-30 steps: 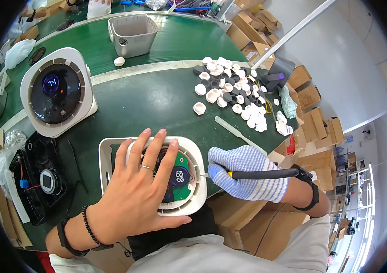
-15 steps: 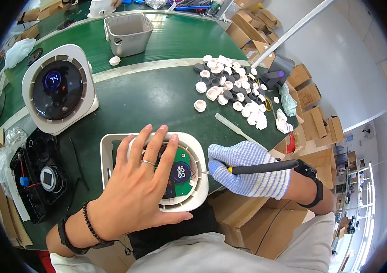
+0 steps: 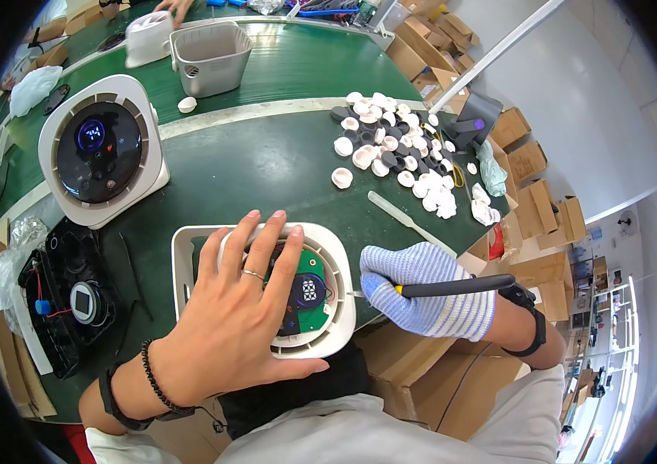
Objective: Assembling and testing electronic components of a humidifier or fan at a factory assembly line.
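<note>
A white round-cornered housing (image 3: 342, 329) lies on the green bench, its ring surrounding a green circuit board (image 3: 315, 319) with a small round display (image 3: 309, 291). My bare left hand (image 3: 239, 309) rests flat across it, fingers spread, hiding its left part. Just right of the housing, my right hand (image 3: 421, 290), in a blue-and-white striped glove, grips a black-handled pen-shaped tool (image 3: 460, 287) with a yellow collar. The tool's thin metal tip points at the housing's right rim; whether it touches is unclear.
An assembled white unit (image 3: 102, 151) with a lit display stands at left, above an opened black casing (image 3: 73, 301) with wires. White and dark caps (image 3: 390, 147) are heaped far right, near a pale flat stick (image 3: 402, 216). A grey bin (image 3: 211, 66) sits on the green belt.
My right hand has shifted slightly right, drawing the tool's tip back a little from the housing. On the belt, the grey bin and a loose cap have moved left. My left hand stays put.
</note>
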`<act>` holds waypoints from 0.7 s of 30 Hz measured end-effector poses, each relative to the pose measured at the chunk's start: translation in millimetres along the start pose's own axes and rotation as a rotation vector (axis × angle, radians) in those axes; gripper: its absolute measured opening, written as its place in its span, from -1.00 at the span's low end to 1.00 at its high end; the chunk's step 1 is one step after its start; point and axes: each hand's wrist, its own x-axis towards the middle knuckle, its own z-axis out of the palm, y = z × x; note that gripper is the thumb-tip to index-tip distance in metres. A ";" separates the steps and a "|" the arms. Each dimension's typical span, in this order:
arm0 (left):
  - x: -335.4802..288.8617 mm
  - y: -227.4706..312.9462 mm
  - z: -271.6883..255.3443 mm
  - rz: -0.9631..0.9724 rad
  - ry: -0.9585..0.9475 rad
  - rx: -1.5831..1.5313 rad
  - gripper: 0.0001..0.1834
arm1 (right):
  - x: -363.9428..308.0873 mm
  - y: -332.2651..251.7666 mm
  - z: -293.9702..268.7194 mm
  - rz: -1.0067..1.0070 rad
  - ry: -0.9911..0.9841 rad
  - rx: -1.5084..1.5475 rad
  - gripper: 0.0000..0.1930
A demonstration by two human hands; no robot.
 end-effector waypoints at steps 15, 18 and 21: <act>-3.4 -19.3 -6.1 0.061 -0.051 -0.143 0.38 | 7.5 -8.7 -8.7 0.055 -0.309 -0.293 -0.81; -3.0 -18.3 -5.2 0.054 -0.033 -0.161 0.36 | 10.0 -8.8 -3.3 0.099 -0.249 -0.079 -0.87; -2.8 -18.6 -4.7 0.048 -0.033 -0.200 0.34 | 13.9 -20.6 -9.4 0.092 -0.354 -0.312 -0.81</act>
